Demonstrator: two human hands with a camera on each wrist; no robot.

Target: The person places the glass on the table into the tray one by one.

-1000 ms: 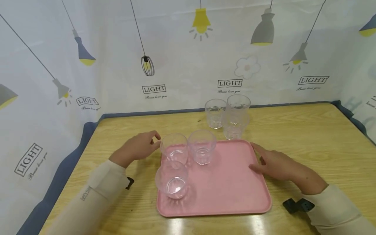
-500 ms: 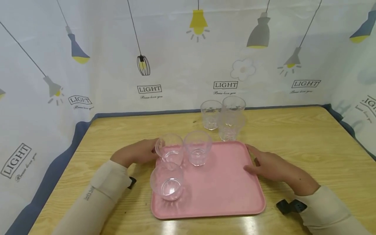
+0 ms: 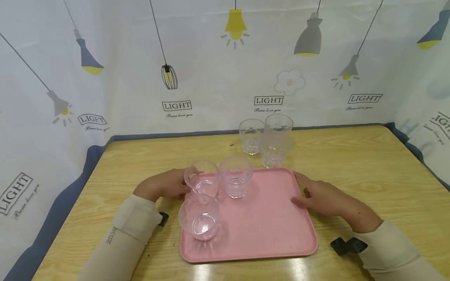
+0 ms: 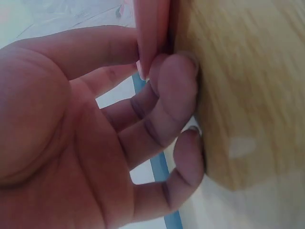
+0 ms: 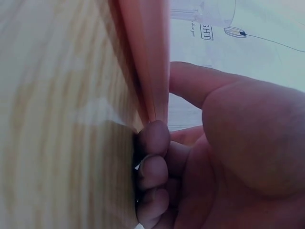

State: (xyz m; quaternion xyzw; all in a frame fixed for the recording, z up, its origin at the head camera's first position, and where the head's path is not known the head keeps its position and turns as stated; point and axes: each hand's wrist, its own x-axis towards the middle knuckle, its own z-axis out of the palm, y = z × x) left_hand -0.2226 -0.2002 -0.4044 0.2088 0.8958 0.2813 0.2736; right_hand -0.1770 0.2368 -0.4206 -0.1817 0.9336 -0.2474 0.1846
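A pink tray lies on the wooden table with three clear plastic cups upright at its left side. One cup stands at the far left corner, another cup just right of it, and the nearest cup in front. My left hand grips the tray's left edge, partly seen through the corner cup. In the left wrist view, its thumb lies over the rim and the fingers curl at the underside. My right hand pinches the right edge, thumb on top, fingers curled beneath the rim.
Behind the tray stand more clear cups: a left one, a rear one and a front one close to the tray's far edge. A white curtain printed with lamps surrounds the table at the back and sides.
My left hand has moved in from beside the corner cup to grip the tray's left edge. My right hand stays at the right edge. The view has shifted slightly; tray and cups keep their arrangement.
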